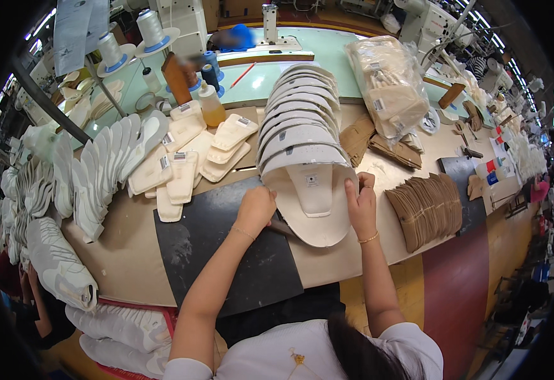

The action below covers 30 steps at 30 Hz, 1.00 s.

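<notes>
A row of nested white shoe uppers (299, 136) stretches away from me across the middle of the table. Its nearest upper (328, 237) faces me, with a cream padded tongue (310, 190) bearing a small label inside it. My left hand (257, 206) is closed at this upper's left edge, fingertips partly hidden. On its right edge, my right hand (361, 204) grips with the thumb on the inner face and the fingers behind. A dark handle-like piece (281, 227) shows beside my left hand; its kind is unclear.
Loose cream tongues (179, 171) lie left of the row, near a bottle of amber liquid (211, 104). More uppers (109, 158) stand farther left. A black mat (220, 253) covers the near edge. Brown pieces (424, 212) and a plastic bag of parts (388, 85) are on the right.
</notes>
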{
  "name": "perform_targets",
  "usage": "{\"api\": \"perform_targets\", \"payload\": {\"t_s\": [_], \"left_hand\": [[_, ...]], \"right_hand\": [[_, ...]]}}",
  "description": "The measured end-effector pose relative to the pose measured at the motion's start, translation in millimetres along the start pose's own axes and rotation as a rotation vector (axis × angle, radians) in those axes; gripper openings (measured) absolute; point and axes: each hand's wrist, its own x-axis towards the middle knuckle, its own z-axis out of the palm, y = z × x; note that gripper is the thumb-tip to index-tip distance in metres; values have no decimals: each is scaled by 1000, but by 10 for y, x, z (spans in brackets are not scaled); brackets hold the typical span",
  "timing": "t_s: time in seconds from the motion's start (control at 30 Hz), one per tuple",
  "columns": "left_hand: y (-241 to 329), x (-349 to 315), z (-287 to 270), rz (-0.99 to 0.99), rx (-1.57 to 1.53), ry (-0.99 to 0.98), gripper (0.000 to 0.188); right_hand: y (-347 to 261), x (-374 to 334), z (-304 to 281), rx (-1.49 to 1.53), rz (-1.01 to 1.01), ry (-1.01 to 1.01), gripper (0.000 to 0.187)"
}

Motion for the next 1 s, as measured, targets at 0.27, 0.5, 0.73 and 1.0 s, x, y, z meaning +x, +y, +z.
{"api": "perform_targets", "payload": {"t_s": [0.27, 0.5, 0.73, 1.0], "left_hand": [[-81, 101, 101, 102, 93, 164, 35], [-19, -572, 114, 185, 397, 306, 32], [-281, -744, 193, 307, 479, 376, 31], [-387, -1196, 231, 268, 559, 467, 32]], "right_hand": [[-73, 301, 15, -104, -41, -106, 27], [-4, 239, -179, 184, 53, -198, 41], [670, 1448, -659, -264, -163, 115, 23], [1813, 3173, -698, -698, 285, 548, 80]]}}
